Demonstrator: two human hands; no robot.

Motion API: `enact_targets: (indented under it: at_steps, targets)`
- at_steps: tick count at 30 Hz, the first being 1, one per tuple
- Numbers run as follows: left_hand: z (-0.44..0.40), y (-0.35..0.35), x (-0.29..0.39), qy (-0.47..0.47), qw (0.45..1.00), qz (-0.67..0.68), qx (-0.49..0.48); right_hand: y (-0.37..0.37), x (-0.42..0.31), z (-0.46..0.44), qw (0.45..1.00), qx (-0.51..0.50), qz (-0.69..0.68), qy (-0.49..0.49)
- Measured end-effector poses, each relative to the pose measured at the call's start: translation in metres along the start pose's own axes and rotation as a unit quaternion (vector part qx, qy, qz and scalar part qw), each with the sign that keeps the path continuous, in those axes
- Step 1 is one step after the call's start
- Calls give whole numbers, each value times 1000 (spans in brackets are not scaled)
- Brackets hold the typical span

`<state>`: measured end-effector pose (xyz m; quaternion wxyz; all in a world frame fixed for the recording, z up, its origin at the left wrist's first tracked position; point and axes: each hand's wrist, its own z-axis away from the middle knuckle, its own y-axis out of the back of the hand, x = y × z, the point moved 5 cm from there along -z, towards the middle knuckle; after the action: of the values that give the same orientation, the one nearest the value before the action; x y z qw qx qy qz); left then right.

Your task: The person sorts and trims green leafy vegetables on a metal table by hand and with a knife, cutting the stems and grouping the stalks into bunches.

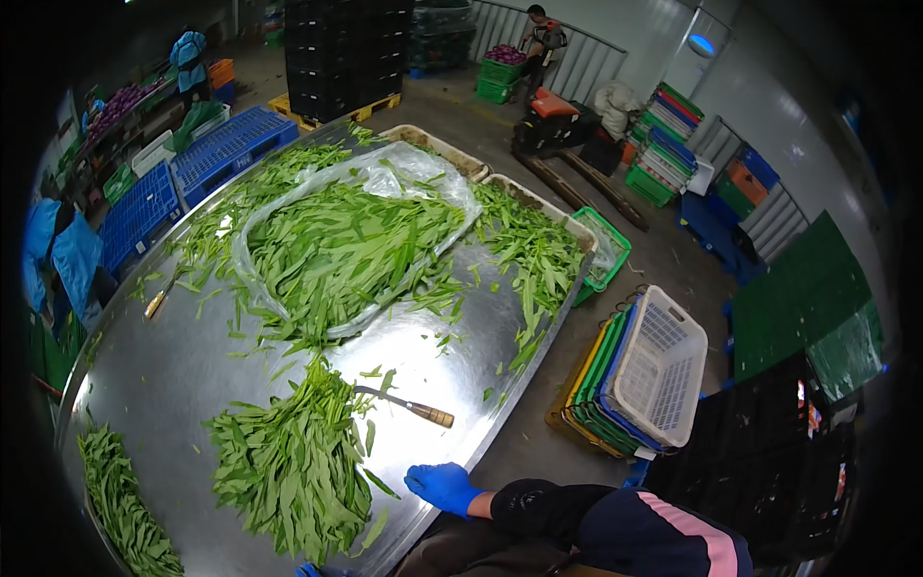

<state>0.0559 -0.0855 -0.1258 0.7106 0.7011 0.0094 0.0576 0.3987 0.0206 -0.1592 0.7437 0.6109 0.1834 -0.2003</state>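
Observation:
My right hand (442, 488), in a blue glove, is at the near right edge of the metal table (404, 351). Its fingers look curled together, and I see nothing in them. Only a sliver of my blue-gloved left hand (308, 570) shows at the bottom edge; its fingers are hidden. Between and ahead of the hands lies a large bunch of leafy greens (288, 462), stems pointing away from me. By the stems rests a sickle (429, 413) with a wooden handle and a thin curved blade. Neither hand touches it.
Beyond is a clear plastic bag (361, 327) full of greens (356, 236). Another bunch (125, 505) and a second wooden-handled tool (154, 306) lie at left. Stacked baskets (659, 370) stand right of the table. Blue pallets (231, 159), black crates (346, 62) and other people (543, 43) are farther back.

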Motion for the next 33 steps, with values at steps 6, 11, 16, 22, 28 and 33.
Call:
enact_targets:
  at_steps: [6, 11, 16, 22, 28, 33]
  targets:
    - [-2, 5, 3, 0, 1000, 8, -1, -2, 1, 0, 1000, 23, 3, 11]
    - [-3, 7, 4, 4, 1000, 11, -6, 2, -1, 0, 1000, 21, 6, 8]
    - [-4, 6, 3, 6, 1000, 5, -22, 1, 0, 0, 1000, 18, 3, 3]
    - [-3, 3, 1, 7, 1000, 3, -27, 0, 0, -1, 1000, -7, 6, -11]
    - [-5, 8, 3, 22, 998, 26, -59, 0, -1, 0, 1000, 10, 2, -2]
    - [-3, 9, 3, 21, 999, 22, -44, 3, -2, -1, 1000, -1, 10, -18]
